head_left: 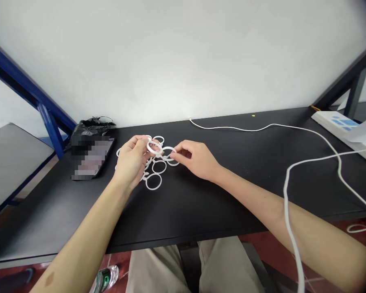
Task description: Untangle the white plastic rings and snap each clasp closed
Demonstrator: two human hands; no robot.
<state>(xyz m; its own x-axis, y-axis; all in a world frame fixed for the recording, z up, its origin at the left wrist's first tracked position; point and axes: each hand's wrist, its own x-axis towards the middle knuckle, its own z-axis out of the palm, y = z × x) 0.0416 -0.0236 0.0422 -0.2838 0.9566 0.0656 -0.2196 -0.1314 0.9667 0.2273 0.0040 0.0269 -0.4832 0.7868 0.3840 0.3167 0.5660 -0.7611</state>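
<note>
Above the black table, my left hand (pixel 131 156) is closed on a white ring (pixel 155 153), thumb on its rim. My right hand (pixel 197 156) pinches the edge of another white ring (pixel 168 147) just to the right. The two rings touch or overlap, and I cannot tell whether they are joined. Several more thin white rings (pixel 154 189) lie or hang below and behind my left hand, some connected by small tabs. My left palm and fingers hide part of this cluster.
A phone (pixel 94 158), its screen blurred out, lies at left beside a crumpled black plastic bag (pixel 90 127). A white cable (pixel 250 130) runs across the black table (pixel 201 215) and passes over my right forearm. White boxes (pixel 338 126) lie at right; a bottle (pixel 105 278) is on the floor.
</note>
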